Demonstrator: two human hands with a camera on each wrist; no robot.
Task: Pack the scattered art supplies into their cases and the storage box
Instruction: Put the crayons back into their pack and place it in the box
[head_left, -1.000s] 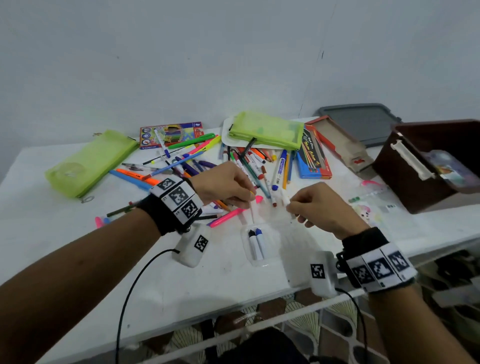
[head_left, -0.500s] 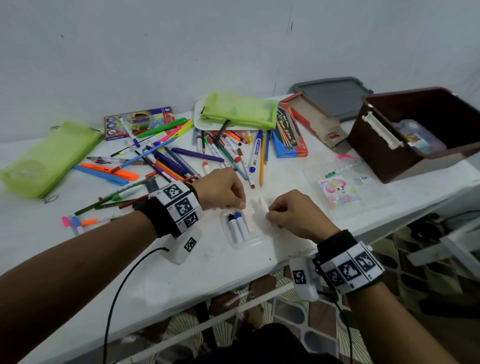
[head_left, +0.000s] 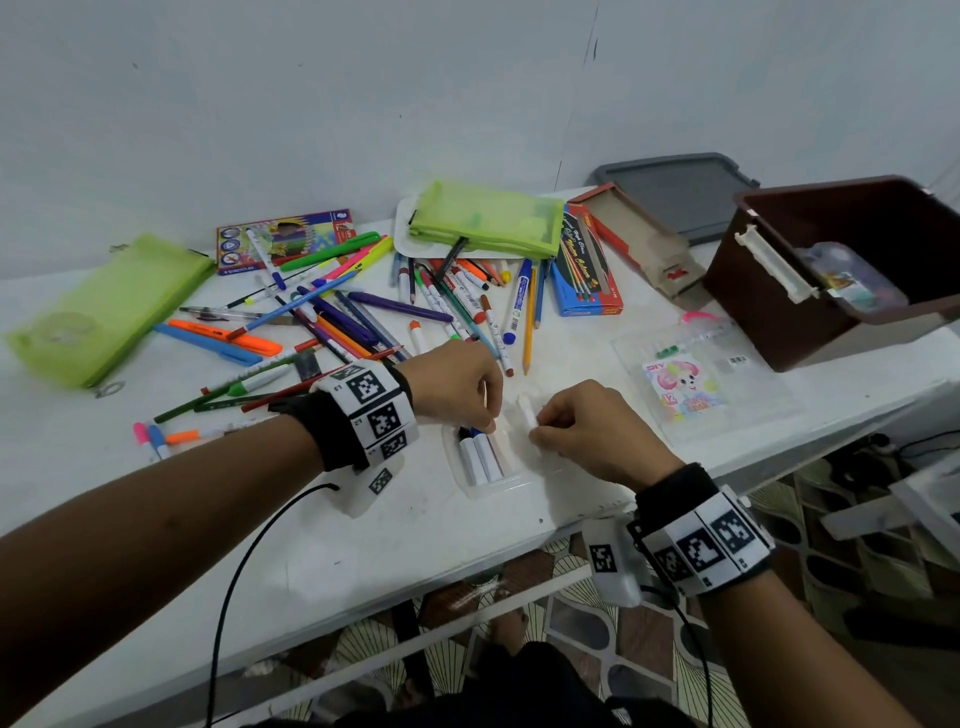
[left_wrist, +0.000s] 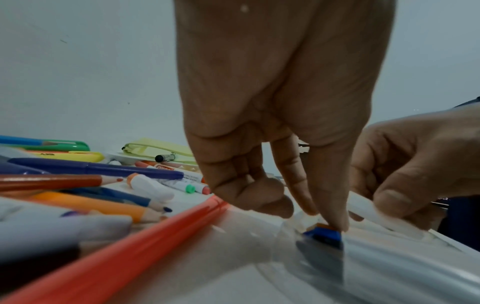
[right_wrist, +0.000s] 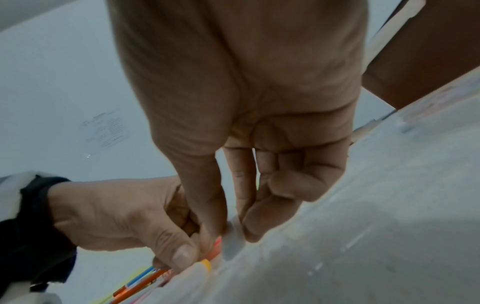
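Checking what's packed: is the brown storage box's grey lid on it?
No, the grey lid lies on the table behind the open brown storage box.

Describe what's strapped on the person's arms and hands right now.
Both hands, left and right, are bare, with no sleeves. Each wrist wears a black band carrying white square-code marker panels and a white camera pod underneath. A thin black cable trails from the left pod.
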